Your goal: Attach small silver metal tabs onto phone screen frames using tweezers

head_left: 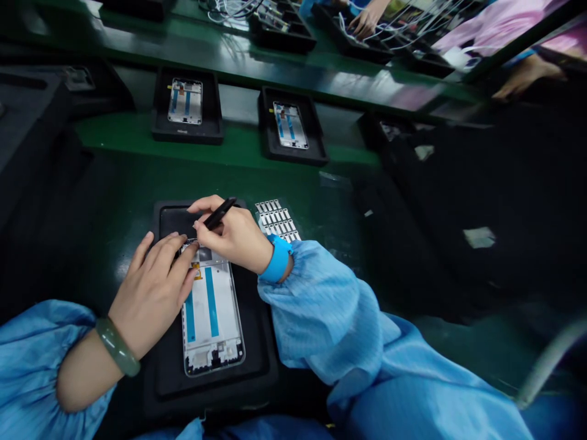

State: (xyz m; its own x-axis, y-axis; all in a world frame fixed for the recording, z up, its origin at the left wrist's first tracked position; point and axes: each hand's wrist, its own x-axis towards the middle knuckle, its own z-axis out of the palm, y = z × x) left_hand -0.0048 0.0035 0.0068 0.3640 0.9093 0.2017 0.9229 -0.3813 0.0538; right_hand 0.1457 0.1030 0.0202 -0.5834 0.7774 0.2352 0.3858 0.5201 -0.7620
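A phone frame (224,305) with a pale inner face and two blue strips lies in a black tray (261,360) in front of me. My left hand (158,275) rests over its upper left edge, fingers stretched out and fingertips touching the top part. Over the top end, my right hand (232,235) pinches a black pen-shaped tool (220,212), its rear end pointing up and right. The tool's tip and the spot under the fingertips are hidden. Beside my right wrist is a sheet of small white-and-dark stickers (277,220).
Two black trays (187,133) (293,154) with similar phone frames stand farther back. A dark block (32,134) is at left, dark cloth-like material (481,201) at right. Across a green ledge (206,58), other people's hands (367,21) work among white cables.
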